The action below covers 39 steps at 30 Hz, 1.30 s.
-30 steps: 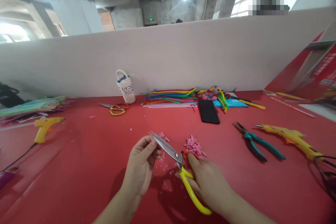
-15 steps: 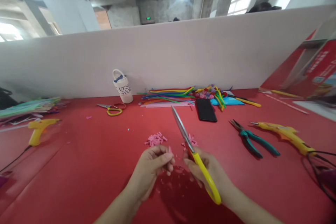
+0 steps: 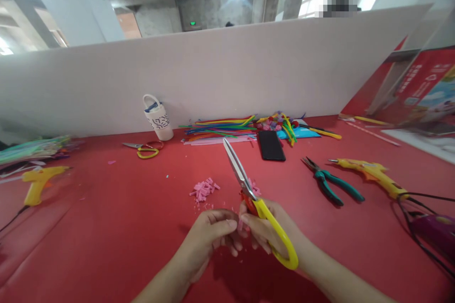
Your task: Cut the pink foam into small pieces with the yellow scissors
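My right hand (image 3: 272,227) grips yellow-handled scissors (image 3: 265,213), blades pointing up and away to the left. A small pink strip piece (image 3: 241,224) shows between the fingertips of both hands, low over the red table. My left hand (image 3: 215,236) has its thumb and forefinger pinched at that piece; its other fingers are curled. Just beyond the left hand lies a heap of short pink cut pieces (image 3: 205,190). Another small pink heap (image 3: 254,187) sits behind the scissors, partly hidden by them.
Behind lie coloured pipe cleaners (image 3: 220,128), a black phone (image 3: 271,146) and a white cup (image 3: 159,121). Smaller scissors (image 3: 145,149) rest at left. Green-handled pliers (image 3: 332,182) and a yellow glue gun (image 3: 373,175) lie right, another glue gun (image 3: 40,182) far left. A white partition (image 3: 213,71) stands behind.
My hands have come together and the right fingertips now meet the pink piece at the left fingertips. The whole view has shifted slightly, so the table things appear further left.
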Available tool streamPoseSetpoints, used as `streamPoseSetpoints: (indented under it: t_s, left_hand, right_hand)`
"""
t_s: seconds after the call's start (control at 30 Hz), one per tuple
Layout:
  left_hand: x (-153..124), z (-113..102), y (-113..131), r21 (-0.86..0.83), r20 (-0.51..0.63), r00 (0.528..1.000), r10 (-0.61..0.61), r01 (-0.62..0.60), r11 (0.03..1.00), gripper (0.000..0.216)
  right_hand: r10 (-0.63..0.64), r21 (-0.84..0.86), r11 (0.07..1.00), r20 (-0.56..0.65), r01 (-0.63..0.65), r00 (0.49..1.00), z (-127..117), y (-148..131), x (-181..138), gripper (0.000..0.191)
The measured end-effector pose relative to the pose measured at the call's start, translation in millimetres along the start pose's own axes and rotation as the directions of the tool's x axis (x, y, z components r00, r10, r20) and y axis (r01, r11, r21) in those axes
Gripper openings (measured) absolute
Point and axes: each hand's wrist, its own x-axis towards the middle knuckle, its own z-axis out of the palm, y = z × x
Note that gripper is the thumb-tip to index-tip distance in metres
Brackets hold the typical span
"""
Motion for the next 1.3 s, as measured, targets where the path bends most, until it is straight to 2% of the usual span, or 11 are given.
streamPoseSetpoints:
  t_s: [0.1, 0.2, 0.33, 0.47, 0.57, 0.77, 0.9, 0.97, 1.1, 1.3]
  left_hand:
    - [-2.3, 0.3, 1.4, -0.090, 0.057, 0.996, -0.076, 0.080, 0.993, 0.012]
    - [-2.0, -0.4, -0.1, -0.094, 0.046, 0.993, -0.107, 0.111, 0.989, 0.006]
    - [0.3, -1.9, -2.3, -0.051, -0.034, 0.998, -0.054, 0.052, 0.997, 0.006]
    - [1.4, -1.5, -0.9, 0.037, -0.121, 0.993, 0.012, -0.007, 0.999, 0.007]
    - [1.9, -0.5, 0.5, 0.123, -0.133, 0.990, 0.041, -0.024, 0.992, 0.007]
    - [4.4, -0.5, -4.2, 0.203, -0.141, 0.987, 0.075, -0.045, 0.978, 0.001]
    - [4.4, -3.3, -3.2, 0.119, -0.174, 0.981, 0.082, -0.062, 0.991, 0.005]
    - [3.6, -6.3, 1.8, 0.044, -0.235, 0.961, 0.144, -0.138, 0.990, 0.005]
    - [2.4, -14.6, 13.2, -0.053, -0.359, 0.895, 0.267, -0.305, 0.951, 0.007]
    - [1.9, -22.9, 17.2, -0.087, -0.385, 0.869, 0.312, -0.371, 0.925, 0.001]
  right_hand:
    - [0.002, -0.026, 1.000, 0.006, -0.002, 1.000, 0.9, -4.2, -0.9, 0.020]
    - [0.006, -0.049, 0.999, -0.017, -0.006, 1.000, 1.1, -3.8, -0.5, 0.021]
    - [-0.038, 0.006, 0.999, -0.036, 0.038, 0.999, -0.9, 3.4, 2.2, 0.024]
    - [-0.013, 0.018, 1.000, -0.062, 0.014, 0.998, -1.1, 7.9, 3.1, 0.021]
    - [0.000, 0.004, 1.000, -0.057, 0.000, 0.998, 1.1, 8.7, 1.6, 0.017]
    - [-0.011, -0.130, 0.992, -0.053, 0.004, 0.999, 1.8, 9.0, 0.2, 0.010]
    - [-0.100, -0.280, 0.956, -0.036, 0.086, 0.994, -1.0, 4.5, -0.9, 0.014]
    - [-0.174, -0.418, 0.897, -0.042, 0.141, 0.984, -2.6, 2.6, -2.2, 0.017]
    - [-0.244, -0.718, 0.678, -0.021, 0.156, 0.970, -3.4, 3.0, -4.2, 0.021]
    - [-0.283, -0.901, 0.401, 0.048, 0.164, 0.958, 0.0, 12.3, -2.8, 0.023]
